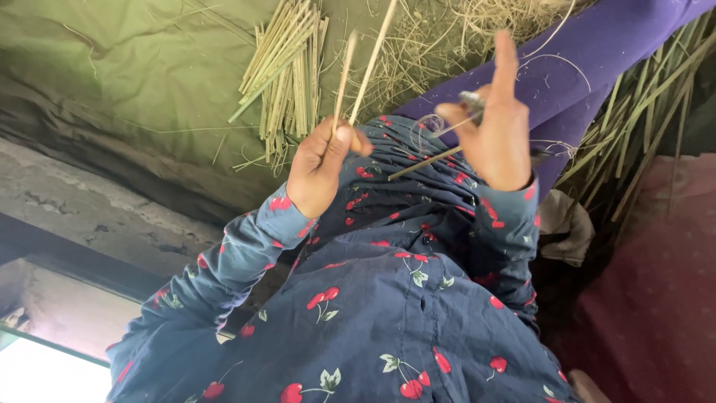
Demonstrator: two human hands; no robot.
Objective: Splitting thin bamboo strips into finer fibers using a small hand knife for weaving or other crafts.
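The left hand is closed in a pinch around two thin pale straws, holding them upright and slightly apart, probably so their upper lengths stay free to work on. The right hand is partly closed, forefinger stretched up, thumb and other fingers gripping a small grey metal tool from which a fine thread loops; a short stick lies across below it. Both hands hover above the lap in a cherry-print shirt. A bundle of cut straws rests on the green cloth beyond, within reach. No container is visible.
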